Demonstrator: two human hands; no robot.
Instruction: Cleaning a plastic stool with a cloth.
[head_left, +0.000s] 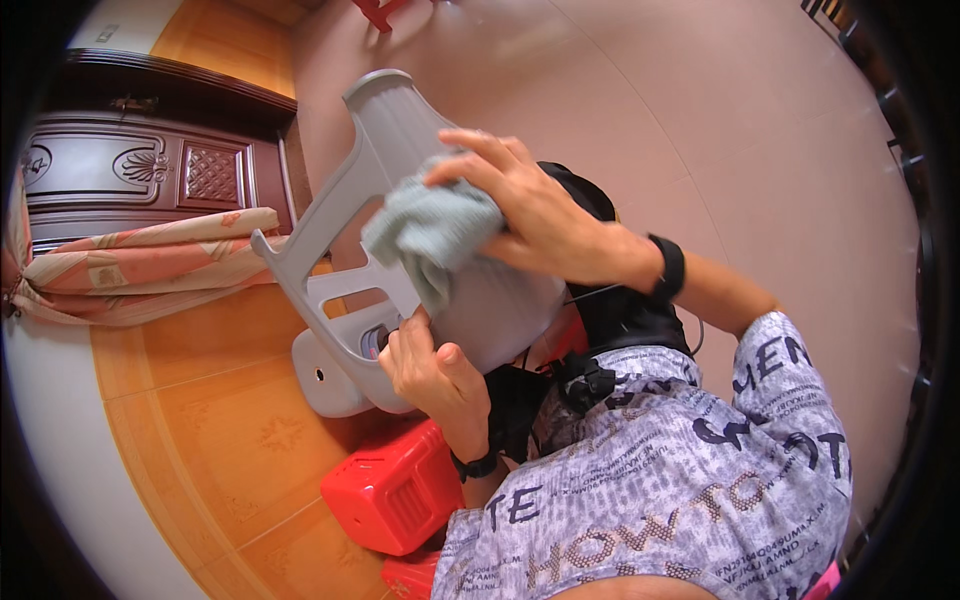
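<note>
A grey plastic stool (382, 142) lies tilted across my lap, its legs pointing up and to the left. My right hand (525, 202) holds a crumpled pale green cloth (439, 217) against the stool, fingers spread over the top of the cloth. Lower down, my left hand (439, 367) grips the stool's edge near an opening, the thumb sticking out; its fingertips are partly hidden. Both wrists wear black bands.
Another grey plastic piece (322, 375) stands behind the stool. Red plastic stools (397, 487) are at my lower left. Beyond are orange wall tiles (217, 420), a gathered curtain (150, 262) and a dark carved door (150, 165). A red stool leg (382, 15) shows at the top.
</note>
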